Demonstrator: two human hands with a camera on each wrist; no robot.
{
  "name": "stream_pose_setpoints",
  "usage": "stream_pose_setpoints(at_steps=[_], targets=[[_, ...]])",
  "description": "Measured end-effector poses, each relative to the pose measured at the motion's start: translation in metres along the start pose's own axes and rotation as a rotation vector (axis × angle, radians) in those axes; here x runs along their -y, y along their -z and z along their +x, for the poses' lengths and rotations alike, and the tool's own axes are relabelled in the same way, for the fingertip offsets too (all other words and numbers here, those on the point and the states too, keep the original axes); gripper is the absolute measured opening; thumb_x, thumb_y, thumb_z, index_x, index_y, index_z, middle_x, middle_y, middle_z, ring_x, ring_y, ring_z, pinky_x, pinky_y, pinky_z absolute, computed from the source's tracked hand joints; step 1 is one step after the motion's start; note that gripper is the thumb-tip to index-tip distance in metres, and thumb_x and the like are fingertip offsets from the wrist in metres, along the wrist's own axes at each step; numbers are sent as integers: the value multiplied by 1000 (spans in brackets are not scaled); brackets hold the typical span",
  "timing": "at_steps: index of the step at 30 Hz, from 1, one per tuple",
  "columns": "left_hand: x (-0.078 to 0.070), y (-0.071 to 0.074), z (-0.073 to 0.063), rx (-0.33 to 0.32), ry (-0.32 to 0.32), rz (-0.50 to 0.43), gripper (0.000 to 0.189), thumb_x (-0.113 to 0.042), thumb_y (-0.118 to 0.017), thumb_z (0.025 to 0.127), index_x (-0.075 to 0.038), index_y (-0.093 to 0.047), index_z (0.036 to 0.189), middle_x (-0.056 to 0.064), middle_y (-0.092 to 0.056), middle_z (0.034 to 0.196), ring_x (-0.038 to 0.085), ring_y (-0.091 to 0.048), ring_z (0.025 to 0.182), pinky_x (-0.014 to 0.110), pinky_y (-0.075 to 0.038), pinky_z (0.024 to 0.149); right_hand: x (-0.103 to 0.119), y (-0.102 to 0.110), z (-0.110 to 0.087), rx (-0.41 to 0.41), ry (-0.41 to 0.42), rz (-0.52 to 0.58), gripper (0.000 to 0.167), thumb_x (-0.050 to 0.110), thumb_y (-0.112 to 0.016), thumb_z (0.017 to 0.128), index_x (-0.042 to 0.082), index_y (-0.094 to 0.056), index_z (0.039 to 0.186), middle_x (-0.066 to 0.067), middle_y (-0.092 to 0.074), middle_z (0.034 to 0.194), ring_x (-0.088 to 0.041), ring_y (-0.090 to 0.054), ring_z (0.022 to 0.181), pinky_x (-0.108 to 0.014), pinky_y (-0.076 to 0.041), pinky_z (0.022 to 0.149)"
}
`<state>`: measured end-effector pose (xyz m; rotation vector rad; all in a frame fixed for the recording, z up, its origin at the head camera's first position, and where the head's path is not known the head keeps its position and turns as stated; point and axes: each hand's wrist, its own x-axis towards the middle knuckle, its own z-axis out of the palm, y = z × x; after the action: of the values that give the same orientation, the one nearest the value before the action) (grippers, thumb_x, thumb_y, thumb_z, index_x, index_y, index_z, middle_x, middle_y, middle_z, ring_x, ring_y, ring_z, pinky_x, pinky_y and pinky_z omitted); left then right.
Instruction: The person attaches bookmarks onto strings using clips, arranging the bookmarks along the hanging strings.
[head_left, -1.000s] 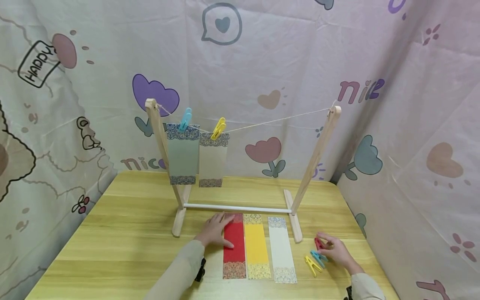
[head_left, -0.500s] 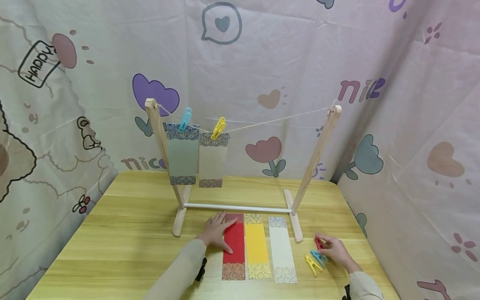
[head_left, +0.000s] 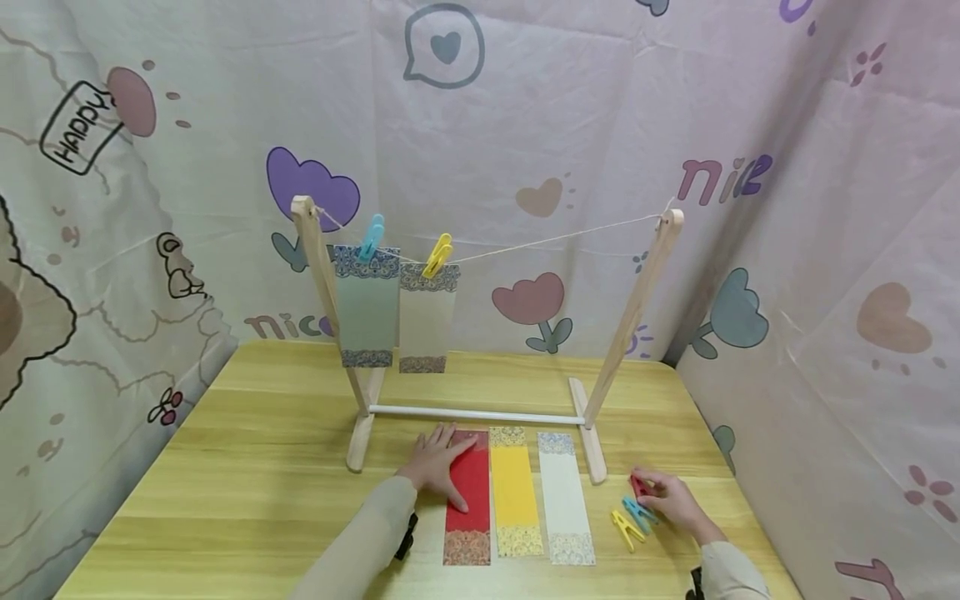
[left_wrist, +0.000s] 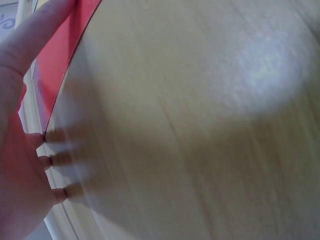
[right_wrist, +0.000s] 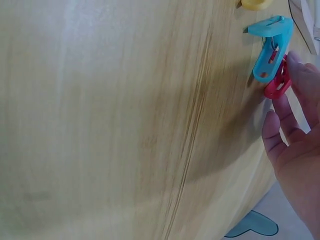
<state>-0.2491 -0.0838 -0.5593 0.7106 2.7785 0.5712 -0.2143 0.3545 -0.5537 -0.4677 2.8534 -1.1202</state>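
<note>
My left hand point(head_left: 433, 465) lies on the left side of a red card point(head_left: 472, 508) with patterned ends, fingers and thumb spread out straight. The left wrist view shows fingertips touching the table and the red card's edge point(left_wrist: 55, 70). To the right, my right hand point(head_left: 672, 500) pinches a red clothespin point(head_left: 640, 486) between thumb and fingers. Close against it in the right wrist view is a blue clothespin point(right_wrist: 272, 50). A yellow clothespin point(head_left: 626, 531) lies nearer the front. Beside the red card are a yellow card point(head_left: 515, 492) and a white card point(head_left: 566, 496), both flat.
Behind the cards stands a wooden rack point(head_left: 630, 325) with a string point(head_left: 551, 239) across it. A blue clothespin point(head_left: 371, 239) and a yellow clothespin point(head_left: 437, 257) hold a pale green card point(head_left: 367, 321) and a cream card point(head_left: 426, 325) there. Patterned curtains surround the table point(head_left: 247, 467).
The red card has slid slightly toward the front edge under my left hand, its lower end now below the yellow card's. My right hand has stayed at the red clothespin.
</note>
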Motion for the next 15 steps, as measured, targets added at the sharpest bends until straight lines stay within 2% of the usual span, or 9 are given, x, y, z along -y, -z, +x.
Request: stream_pose_setpoints(at_steps=[5, 7, 9, 12, 15], targets=[[0, -1, -1, -5, -2, 0, 112, -65, -73, 48, -23, -28, 141, 20, -13, 145, 42, -5, 130, 62, -6, 98, -2, -1, 1, 6, -27, 21, 38, 0, -68, 74, -12, -57, 109, -31, -51, 114, -42, -50, 102, -30, -50, 73], [0, 0, -2, -14, -8, -9, 111, -65, -73, 49, -21, -29, 141, 21, -14, 144, 42, -7, 129, 62, -7, 98, -3, -2, 1, -10, -57, 25, 39, 0, -68, 74, -11, -57, 110, -30, -52, 114, -37, -54, 98, -28, -50, 71], [0, 1, -2, -26, -16, -13, 111, -64, -74, 49, -20, -30, 140, 22, -15, 143, 43, -9, 129, 63, -8, 98, -4, -3, 1, -25, -79, 18, 40, 0, -68, 74, -11, -57, 111, -30, -53, 113, -27, -58, 87, -24, -49, 66], [-1, 3, -4, -41, -26, -19, 110, -63, -75, 49, -18, -31, 140, 23, -17, 142, 43, -11, 128, 62, -10, 97, -3, -5, 0, -60, -109, 3, 42, 1, -69, 73, -9, -57, 112, -26, -58, 105, -12, -53, 67, -21, -45, 56], [-2, 4, -4, -48, -31, -24, 110, -62, -76, 49, -19, -32, 140, 23, -19, 141, 43, -11, 128, 62, -10, 98, -2, -6, 0, -82, -107, -34, 40, 2, -69, 73, -8, -59, 110, -24, -59, 103, -10, -51, 67, -21, -44, 55]])
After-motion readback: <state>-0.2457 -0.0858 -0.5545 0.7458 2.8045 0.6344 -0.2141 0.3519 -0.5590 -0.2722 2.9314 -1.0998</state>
